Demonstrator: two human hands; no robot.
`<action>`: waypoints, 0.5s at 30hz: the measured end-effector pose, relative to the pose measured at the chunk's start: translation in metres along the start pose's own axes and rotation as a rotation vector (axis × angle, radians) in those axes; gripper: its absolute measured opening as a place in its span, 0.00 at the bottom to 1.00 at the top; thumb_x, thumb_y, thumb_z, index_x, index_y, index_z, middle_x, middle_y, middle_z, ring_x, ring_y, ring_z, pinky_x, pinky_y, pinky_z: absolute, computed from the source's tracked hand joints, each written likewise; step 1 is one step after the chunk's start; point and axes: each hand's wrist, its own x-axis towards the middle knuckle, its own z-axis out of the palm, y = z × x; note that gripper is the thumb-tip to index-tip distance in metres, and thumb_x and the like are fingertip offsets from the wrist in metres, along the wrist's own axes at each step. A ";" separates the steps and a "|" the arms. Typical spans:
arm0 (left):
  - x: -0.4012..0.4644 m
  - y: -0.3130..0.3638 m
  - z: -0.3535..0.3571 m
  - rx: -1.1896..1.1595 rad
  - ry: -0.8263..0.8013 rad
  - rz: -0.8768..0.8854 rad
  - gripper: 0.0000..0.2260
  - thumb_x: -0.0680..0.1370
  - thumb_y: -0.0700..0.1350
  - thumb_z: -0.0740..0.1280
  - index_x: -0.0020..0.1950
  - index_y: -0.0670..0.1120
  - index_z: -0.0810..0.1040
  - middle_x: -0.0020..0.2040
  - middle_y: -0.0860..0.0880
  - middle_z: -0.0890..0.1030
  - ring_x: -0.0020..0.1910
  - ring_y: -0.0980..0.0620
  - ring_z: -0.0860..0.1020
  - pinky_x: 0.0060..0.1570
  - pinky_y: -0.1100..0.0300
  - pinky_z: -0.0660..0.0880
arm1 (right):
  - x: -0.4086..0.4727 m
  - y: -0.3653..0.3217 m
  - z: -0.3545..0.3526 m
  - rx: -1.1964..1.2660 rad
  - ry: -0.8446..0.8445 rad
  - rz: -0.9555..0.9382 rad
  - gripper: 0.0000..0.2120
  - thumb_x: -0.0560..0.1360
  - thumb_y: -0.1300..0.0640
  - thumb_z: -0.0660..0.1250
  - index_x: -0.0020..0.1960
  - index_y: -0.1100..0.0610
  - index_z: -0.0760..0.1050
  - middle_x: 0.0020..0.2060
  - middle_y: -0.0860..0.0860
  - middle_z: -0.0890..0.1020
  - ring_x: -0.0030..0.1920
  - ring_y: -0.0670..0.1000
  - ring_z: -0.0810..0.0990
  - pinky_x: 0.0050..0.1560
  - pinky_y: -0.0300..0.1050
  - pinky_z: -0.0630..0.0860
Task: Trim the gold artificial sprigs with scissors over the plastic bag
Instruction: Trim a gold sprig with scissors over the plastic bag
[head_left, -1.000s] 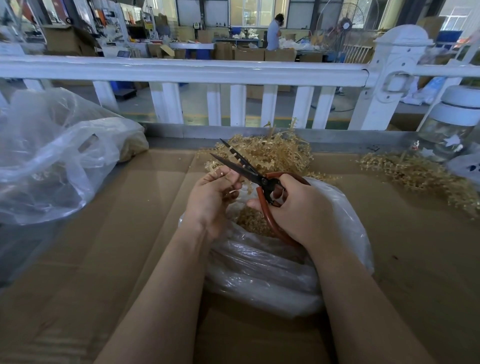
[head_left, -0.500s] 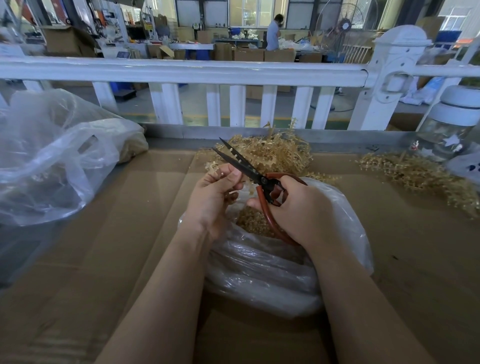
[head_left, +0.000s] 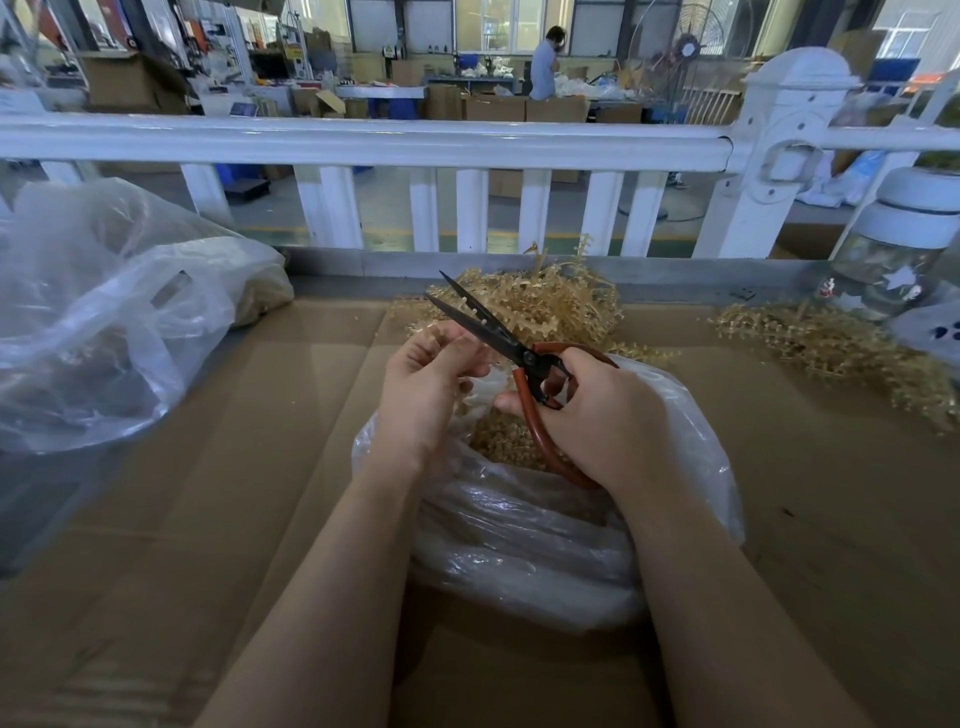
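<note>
Red-handled scissors (head_left: 511, 349) are gripped by the right hand (head_left: 602, 415), blades parted. A gold sprig (head_left: 451, 336), barely visible, seems to be pinched in the curled left hand (head_left: 428, 384) above the plastic bag (head_left: 545, 525) on the bench (head_left: 208, 519). More sprigs (head_left: 545, 306) are heaped behind.

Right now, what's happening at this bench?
A person is trimming gold sprigs over a clear plastic bag on a cardboard-covered table. The right hand holds red-handled scissors with the blades open. The left hand pinches a small gold sprig piece up at the blades. Gold trimmings already lie in the bag. More sprigs sit in a pile behind the hands and another at the far right.
</note>
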 end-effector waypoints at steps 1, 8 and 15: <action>0.000 0.000 0.000 0.018 0.011 0.031 0.11 0.78 0.42 0.70 0.36 0.52 0.81 0.35 0.51 0.82 0.35 0.56 0.77 0.31 0.66 0.74 | 0.000 0.000 0.000 0.000 0.004 -0.003 0.34 0.66 0.19 0.58 0.49 0.47 0.79 0.37 0.41 0.81 0.37 0.43 0.79 0.36 0.40 0.77; -0.001 0.001 0.000 0.019 0.012 0.080 0.12 0.78 0.41 0.70 0.35 0.52 0.82 0.37 0.48 0.81 0.41 0.47 0.77 0.51 0.46 0.74 | -0.001 0.000 -0.001 0.049 -0.013 0.008 0.31 0.65 0.19 0.60 0.49 0.44 0.79 0.36 0.37 0.80 0.38 0.42 0.78 0.36 0.35 0.73; 0.001 -0.002 0.001 0.054 -0.004 0.062 0.08 0.77 0.42 0.71 0.39 0.49 0.79 0.37 0.50 0.81 0.39 0.54 0.76 0.39 0.63 0.73 | -0.001 -0.001 -0.002 0.008 -0.014 0.013 0.35 0.65 0.18 0.58 0.50 0.47 0.79 0.39 0.41 0.83 0.40 0.44 0.79 0.38 0.41 0.77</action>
